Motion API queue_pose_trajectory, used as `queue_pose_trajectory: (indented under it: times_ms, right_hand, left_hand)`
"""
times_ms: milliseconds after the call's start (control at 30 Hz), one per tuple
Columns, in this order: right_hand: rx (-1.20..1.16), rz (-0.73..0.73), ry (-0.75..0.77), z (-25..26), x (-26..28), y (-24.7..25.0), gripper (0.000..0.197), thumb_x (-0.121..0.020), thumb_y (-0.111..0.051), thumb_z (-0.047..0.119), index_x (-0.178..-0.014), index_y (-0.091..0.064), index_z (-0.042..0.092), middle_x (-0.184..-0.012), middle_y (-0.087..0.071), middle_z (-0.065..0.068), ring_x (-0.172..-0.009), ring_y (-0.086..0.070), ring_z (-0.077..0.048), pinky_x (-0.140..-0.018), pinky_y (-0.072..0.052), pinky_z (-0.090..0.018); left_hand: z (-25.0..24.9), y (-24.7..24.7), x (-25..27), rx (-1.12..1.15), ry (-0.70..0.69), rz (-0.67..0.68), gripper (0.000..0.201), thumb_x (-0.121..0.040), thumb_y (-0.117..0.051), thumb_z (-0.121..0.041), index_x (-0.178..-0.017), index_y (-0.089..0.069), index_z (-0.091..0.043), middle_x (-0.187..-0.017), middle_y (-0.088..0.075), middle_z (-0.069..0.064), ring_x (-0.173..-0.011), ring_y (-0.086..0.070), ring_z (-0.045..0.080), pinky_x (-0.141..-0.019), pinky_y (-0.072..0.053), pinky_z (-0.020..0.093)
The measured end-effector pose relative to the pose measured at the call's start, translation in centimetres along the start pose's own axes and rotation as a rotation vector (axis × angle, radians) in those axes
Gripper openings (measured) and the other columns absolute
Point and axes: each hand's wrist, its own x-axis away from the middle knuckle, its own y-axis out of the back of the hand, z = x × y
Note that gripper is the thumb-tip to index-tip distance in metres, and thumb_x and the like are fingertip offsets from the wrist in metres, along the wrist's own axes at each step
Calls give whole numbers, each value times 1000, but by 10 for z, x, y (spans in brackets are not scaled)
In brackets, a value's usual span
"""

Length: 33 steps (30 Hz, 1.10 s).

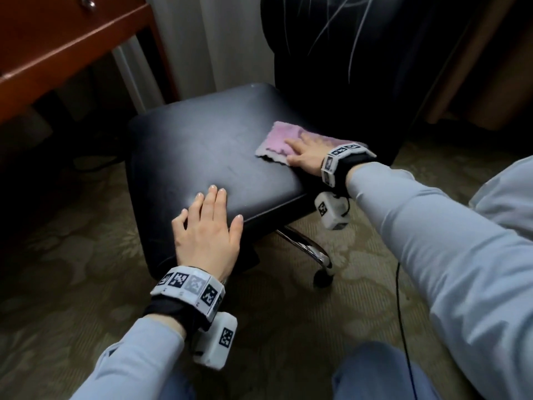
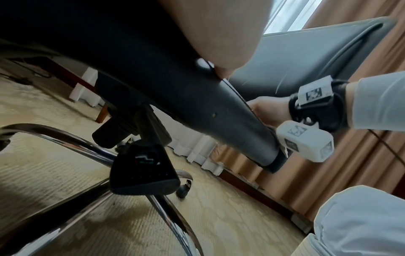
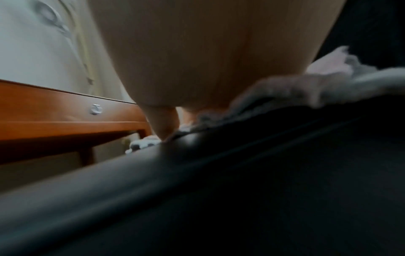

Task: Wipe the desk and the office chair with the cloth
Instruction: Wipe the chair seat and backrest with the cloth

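Your right hand (image 1: 302, 153) lies flat, fingers straight, pressing the pink cloth (image 1: 277, 140) onto the far right part of the office chair seat (image 1: 202, 151), close under the backrest (image 1: 346, 67). Your left hand (image 1: 206, 223) is spread, palm down, on the near left corner of the seat, holding nothing, steadying it. Cloth has a loose grey-edged border lying free on the left side of your hand; right wrist view shows the fabric bunched up beside the palm (image 3: 208, 52). Risks, as judged from here: chair stands on a chrome caster base (image 1: 308, 249) over carpet (image 1: 72, 298), so a hard stroke toward the near edge could roll or swivel the seat if the left hand eases off. Only part of the cloth is under your palm; a quick pass could fold the free edge under and leave streaks, or let the cloth slip out on the smooth black upholstery. A black cable (image 1: 401, 313) hangs from the right wrist unit down past your knee; a wide sweep might snag it on the base. Wooden desk (image 1: 57, 39) stands far left, apart from the chair; cannot tell whether it has been wiped. Most of the seat looks uncovered by the cloth, so much wiping probably remains.
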Motion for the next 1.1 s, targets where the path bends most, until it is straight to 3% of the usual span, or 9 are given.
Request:
queue_pose_trajectory:
  times_ms: [100,167,267,367,467,533,667,900,1100]
  right_hand:
    - [-40,-13,-189,-22,5,0,70,-93,-29,67,-154,-12,37,-164,1,-10,-150,-2,-36,-120,-2,-53]
    - [-48,-5,-177,3,15,-7,76,-88,-18,78,-154,-7,41,-165,7,-7,-151,4,-35,-119,5,-54]
    - [32,-5,57,61,35,-25,66,-94,-16,70,-153,-6,44,-165,7,-2,-151,4,-32,-118,7,-55]
    - [8,9,177,70,41,-31,54,-100,-17,58,-152,-8,48,-165,7,2,-151,7,-29,-119,7,-55]
    - [-21,-11,43,37,32,-22,52,-101,-15,59,-151,-8,50,-165,7,4,-151,4,-28,-119,4,-55]
    - [-16,-23,-47,23,30,-21,52,-101,-15,59,-151,-8,50,-165,7,5,-152,3,-26,-119,5,-54]
    - [-24,-42,-101,38,38,-27,53,-101,-19,53,-152,-8,48,-165,8,2,-151,3,-29,-119,7,-55]
    - [60,-115,297,120,99,-67,55,-102,-23,49,-152,-2,48,-165,9,3,-151,7,-26,-119,8,-52]
    - [-7,-96,-84,53,59,-41,54,-102,-19,53,-154,-6,44,-165,5,-1,-151,1,-29,-120,5,-55]
  left_hand:
    - [0,-3,-1,-15,10,-9,65,-96,-23,-53,-151,-38,-22,-159,-35,-3,-145,-33,19,-108,-24,44]
    - [-2,-5,-1,-20,4,-17,65,-96,-22,-53,-151,-39,-21,-158,-36,-2,-144,-34,20,-108,-23,45]
    - [-2,-4,0,4,6,-14,65,-96,-24,-52,-149,-42,-19,-156,-41,-1,-142,-38,22,-107,-25,46]
    - [-5,4,1,29,22,13,67,-94,-23,-53,-148,-43,-19,-155,-42,0,-143,-37,22,-107,-26,46]
    - [10,12,-6,144,-36,77,71,-91,-21,-57,-154,-33,-25,-163,-27,-7,-149,-25,16,-113,-22,41]
    - [41,16,-12,304,-79,69,75,-90,-22,-60,-153,-37,-22,-162,-28,-3,-149,-26,15,-117,-23,39]
    - [84,4,-11,349,12,96,69,-92,-24,-52,-156,-29,-26,-166,-17,-5,-153,-12,15,-122,-13,50]
    - [73,-1,-7,360,44,51,69,-89,-22,-51,-154,-32,-31,-164,-23,-7,-151,-18,13,-121,-16,46]
    - [45,2,9,313,58,16,74,-86,-17,-57,-154,-32,-32,-163,-24,-9,-148,-22,13,-116,-17,39]
